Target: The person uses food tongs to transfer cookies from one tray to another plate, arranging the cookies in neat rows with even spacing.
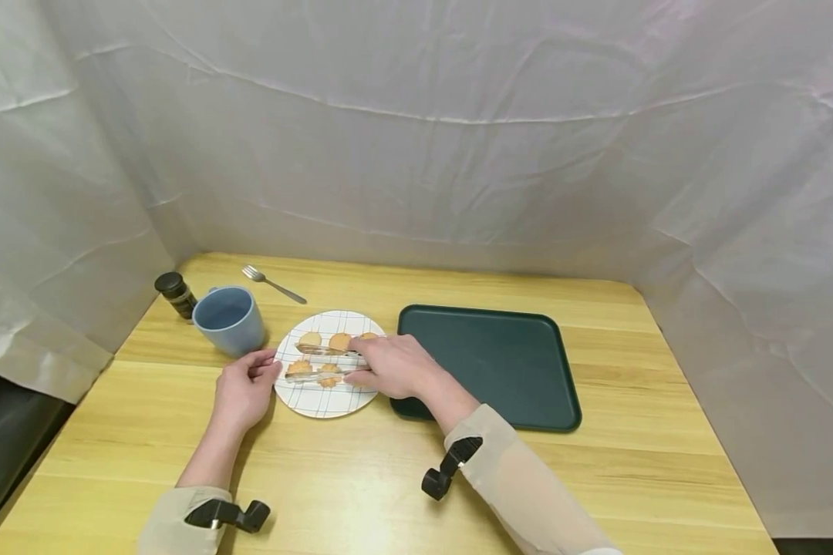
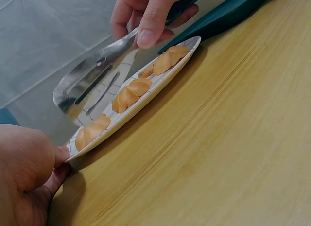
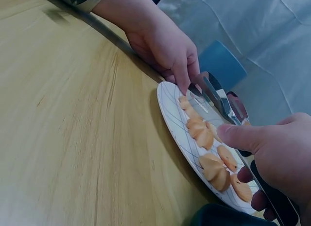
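Note:
A round white plate with a checked line pattern (image 1: pixel 322 406) carries several golden cookies (image 2: pixel 131 95) in two rows. My left hand (image 1: pixel 243 393) pinches its left rim, with the thumb at the edge. My right hand (image 1: pixel 399 366) reaches over the plate's right side and grips metal tongs (image 2: pixel 99 75) with dark handles. In the head view the two arms of the tongs stand apart above the cookies, pointing left. The left wrist view shows a slotted, spatula-like end. Whether the tongs touch a cookie I cannot tell. My right hand covers part of the plate.
Just right of the plate lies a dark green rectangular tray (image 1: pixel 493 362), partly behind my right forearm. A blue mug (image 1: pixel 232 324) stands close to my left hand, with a black-capped jar (image 1: pixel 176 294) beside it. Behind them lies a fork (image 1: pixel 274 284).

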The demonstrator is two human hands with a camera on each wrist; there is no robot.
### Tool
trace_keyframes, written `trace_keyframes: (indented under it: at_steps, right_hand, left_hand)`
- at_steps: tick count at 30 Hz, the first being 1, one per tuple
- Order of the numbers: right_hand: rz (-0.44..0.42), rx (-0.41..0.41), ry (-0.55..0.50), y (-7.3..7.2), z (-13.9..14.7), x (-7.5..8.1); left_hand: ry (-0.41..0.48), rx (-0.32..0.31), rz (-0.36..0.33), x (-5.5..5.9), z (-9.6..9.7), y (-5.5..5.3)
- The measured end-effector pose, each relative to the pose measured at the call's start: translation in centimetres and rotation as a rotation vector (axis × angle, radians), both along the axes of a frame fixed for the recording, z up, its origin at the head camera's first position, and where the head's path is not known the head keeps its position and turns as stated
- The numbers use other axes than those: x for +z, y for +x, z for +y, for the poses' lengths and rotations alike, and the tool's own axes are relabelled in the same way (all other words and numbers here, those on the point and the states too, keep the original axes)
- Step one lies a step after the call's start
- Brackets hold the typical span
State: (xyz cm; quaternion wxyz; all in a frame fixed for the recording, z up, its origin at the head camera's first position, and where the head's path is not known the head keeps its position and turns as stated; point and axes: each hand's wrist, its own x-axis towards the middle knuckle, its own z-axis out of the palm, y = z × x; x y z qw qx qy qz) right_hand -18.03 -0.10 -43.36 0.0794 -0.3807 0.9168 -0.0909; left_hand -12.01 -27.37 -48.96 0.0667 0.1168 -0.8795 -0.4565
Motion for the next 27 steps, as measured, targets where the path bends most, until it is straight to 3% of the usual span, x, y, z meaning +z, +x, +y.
trace_keyframes:
  at_steps: [8,17,27]
  right_hand:
    - [0.031,-0.051,-0.064,0.2,1.8,0.4]
    - [0.229,-0.115,-0.065,0.8,5.4,1.4]
    - [0.37,-0.174,-0.13,1.0,9.3,3.2]
  left_hand:
    - [-0.012,0.002,0.016,0.0,-0.5,0.0]
    - [-0.012,0.006,0.017,-0.1,-0.9,-0.1]
    - [-0.016,0.004,0.006,-0.3,-1.1,-0.1]
